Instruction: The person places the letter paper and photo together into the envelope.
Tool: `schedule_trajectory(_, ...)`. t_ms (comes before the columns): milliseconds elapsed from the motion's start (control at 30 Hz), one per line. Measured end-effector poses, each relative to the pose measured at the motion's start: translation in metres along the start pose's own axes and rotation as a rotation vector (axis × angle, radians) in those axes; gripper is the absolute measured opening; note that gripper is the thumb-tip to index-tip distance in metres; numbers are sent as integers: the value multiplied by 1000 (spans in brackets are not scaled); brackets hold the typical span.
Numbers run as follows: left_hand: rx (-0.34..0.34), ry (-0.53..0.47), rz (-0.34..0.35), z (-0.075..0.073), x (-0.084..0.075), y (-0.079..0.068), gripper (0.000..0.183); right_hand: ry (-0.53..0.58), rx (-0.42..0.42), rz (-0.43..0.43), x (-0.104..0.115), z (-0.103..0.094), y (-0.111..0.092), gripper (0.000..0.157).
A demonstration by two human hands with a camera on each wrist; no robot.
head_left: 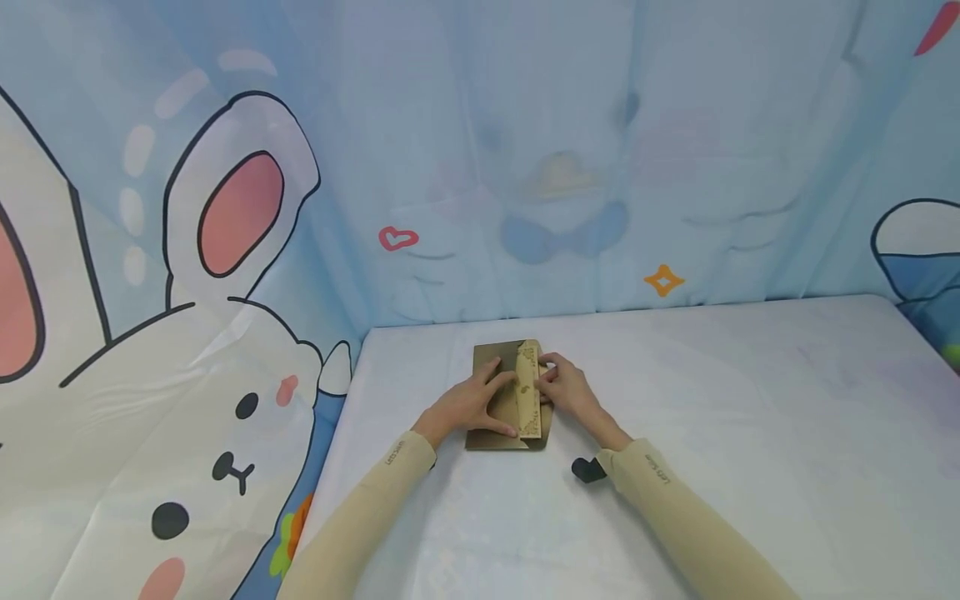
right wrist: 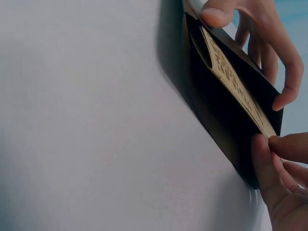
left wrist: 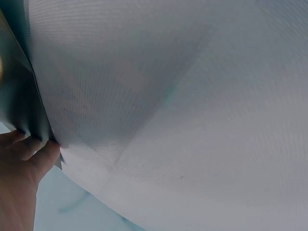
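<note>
A brown envelope [head_left: 495,348] lies on the table, its side opening gaping in the right wrist view. A cream card [right wrist: 234,89] with a brown ornamental print sits in that opening, between its dark inner walls; the card's inner part is hidden. From the left, my left hand [head_left: 468,404] spreads over the envelope and holds it at the mouth, thumb [right wrist: 217,17] at one end and bent index finger farther along the edge. At the right side, my right hand [head_left: 567,388] pinches the card's edge between thumb [right wrist: 263,156] and index finger.
A white cloth covers the table [head_left: 712,442]. Behind it hangs a light blue printed curtain [head_left: 525,83], and a large rabbit print [head_left: 225,400] fills the left side. A black object [head_left: 587,470] shows beside my right cuff.
</note>
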State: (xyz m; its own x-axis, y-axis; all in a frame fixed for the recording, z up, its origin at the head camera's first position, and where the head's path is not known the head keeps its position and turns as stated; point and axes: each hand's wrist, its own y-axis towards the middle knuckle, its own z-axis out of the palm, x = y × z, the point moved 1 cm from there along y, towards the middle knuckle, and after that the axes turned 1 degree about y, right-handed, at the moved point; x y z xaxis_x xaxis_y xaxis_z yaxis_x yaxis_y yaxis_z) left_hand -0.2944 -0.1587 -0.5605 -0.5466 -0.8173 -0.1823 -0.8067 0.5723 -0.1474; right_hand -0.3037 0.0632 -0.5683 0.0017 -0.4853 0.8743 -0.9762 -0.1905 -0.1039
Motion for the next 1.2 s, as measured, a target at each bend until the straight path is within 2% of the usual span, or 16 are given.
schedule_trajectory(333, 10, -19, 1, -4, -3, -3, 105, 26, 9, -41, 5, 11, -2, 47)
schedule_trajectory(567, -7, -4, 16, -4, -2, -3, 105, 38, 5, -64, 8, 18, -2, 46)
schedule_trajectory(833, -9, 7, 40, 2, -1, -2, 104, 13, 0, -72, 10, 22, -4, 46)
schedule_trajectory(1200, -32, 12, 45, 0, 1, -1, 103, 6, -11, -92, 13, 26, 1, 46)
